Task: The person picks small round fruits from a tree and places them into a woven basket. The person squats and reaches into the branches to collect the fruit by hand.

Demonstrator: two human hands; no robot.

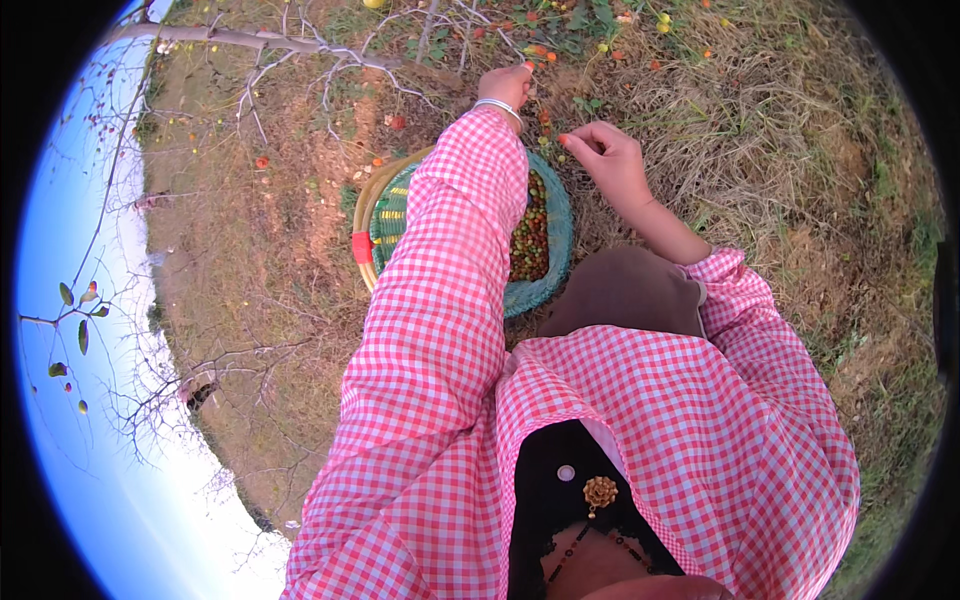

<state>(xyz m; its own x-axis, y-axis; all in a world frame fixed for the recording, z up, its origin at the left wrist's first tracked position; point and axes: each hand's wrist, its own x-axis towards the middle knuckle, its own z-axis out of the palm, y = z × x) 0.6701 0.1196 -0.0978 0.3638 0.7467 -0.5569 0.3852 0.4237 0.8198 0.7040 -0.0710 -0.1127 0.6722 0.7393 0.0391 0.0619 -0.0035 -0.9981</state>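
Observation:
My left hand (507,87), with a silver bangle at the wrist, reaches out beyond the basket with its fingers curled. It is close to a thin twig bearing small red and orange fruits (541,52). An orange-red spot shows at its fingertips; whether that is a nail or a fruit I cannot tell. My right hand (611,159) is to the right of hanging small fruits (544,127), thumb and forefinger brought together. Its tip is orange-red too, and any held fruit cannot be made out. Below lies a green woven basket (559,225) holding many small red and green fruits (531,240), partly hidden by my left sleeve.
A bare grey branch (292,43) crosses at the upper left, with thin twigs spreading from it. Dry grass (705,112) covers the ground on the right. The basket's handle (363,247) has red wrapping. A brown cloth-covered knee (626,292) rises beside the basket.

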